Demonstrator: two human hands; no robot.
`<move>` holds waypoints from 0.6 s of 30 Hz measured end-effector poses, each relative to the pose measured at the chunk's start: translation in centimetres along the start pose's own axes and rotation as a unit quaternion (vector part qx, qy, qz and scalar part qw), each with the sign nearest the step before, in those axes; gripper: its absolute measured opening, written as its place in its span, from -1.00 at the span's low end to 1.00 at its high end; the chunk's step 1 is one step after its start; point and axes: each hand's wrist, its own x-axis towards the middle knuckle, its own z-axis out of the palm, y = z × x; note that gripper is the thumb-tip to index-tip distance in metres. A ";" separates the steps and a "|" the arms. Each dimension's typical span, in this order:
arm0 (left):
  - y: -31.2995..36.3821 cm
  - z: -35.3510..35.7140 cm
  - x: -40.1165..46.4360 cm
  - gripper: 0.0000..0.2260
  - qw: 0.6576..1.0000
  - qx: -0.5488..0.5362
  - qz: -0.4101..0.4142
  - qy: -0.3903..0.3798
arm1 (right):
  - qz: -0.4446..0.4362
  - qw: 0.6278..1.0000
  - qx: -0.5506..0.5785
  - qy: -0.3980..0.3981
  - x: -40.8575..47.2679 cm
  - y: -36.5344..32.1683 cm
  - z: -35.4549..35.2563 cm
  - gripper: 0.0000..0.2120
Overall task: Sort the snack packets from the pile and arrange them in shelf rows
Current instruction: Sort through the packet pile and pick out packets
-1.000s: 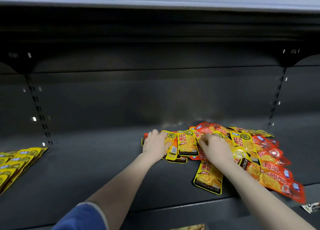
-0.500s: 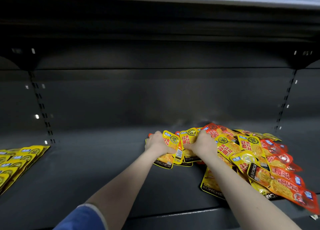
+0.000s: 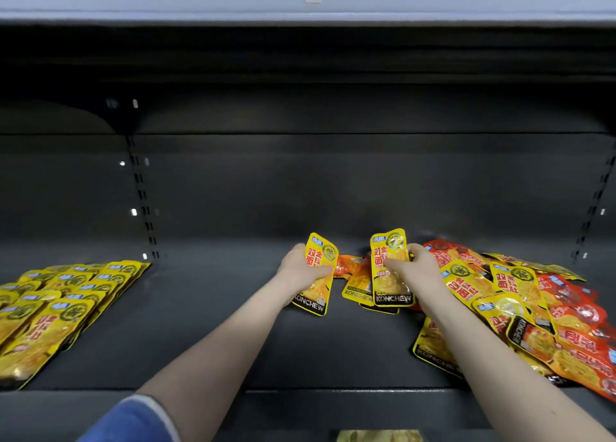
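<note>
my left hand (image 3: 300, 270) grips one yellow packet (image 3: 318, 275), my right hand (image 3: 411, 268) another (both upright); the yellow rows (image 3: 56, 311) lie far left, nearer my left.

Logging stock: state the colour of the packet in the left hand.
Yellow, with a black bottom band; head view.

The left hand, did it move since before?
Yes. The left hand has lifted a yellow packet up off the dark shelf and drawn it left, away from the mixed pile, which stays put.
</note>
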 end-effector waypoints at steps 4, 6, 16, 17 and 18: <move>-0.5 -3.7 -1.7 -0.71 0.999 -0.031 -0.002 0.038 | -0.012 0.994 0.105 -0.042 -1.3 -1.2 1.1 -0.87; -1.1 -5.9 -2.6 -0.72 0.998 -0.033 -0.003 0.059 | -0.006 0.987 0.142 -0.068 -1.9 -1.8 2.3 -0.84; -6.4 -19.0 -6.4 -0.67 0.992 -0.024 -0.017 0.126 | 0.017 0.971 0.180 -0.160 -8.3 -6.2 12.5 -0.89; -7.1 -20.6 -6.6 -0.67 0.991 -0.020 -0.015 0.131 | 0.019 0.970 0.179 -0.162 -9.0 -6.8 13.9 -0.89; -8.0 -22.4 -6.8 -0.67 0.990 -0.018 -0.013 0.137 | 0.021 0.970 0.179 -0.162 -9.7 -7.3 15.4 -0.89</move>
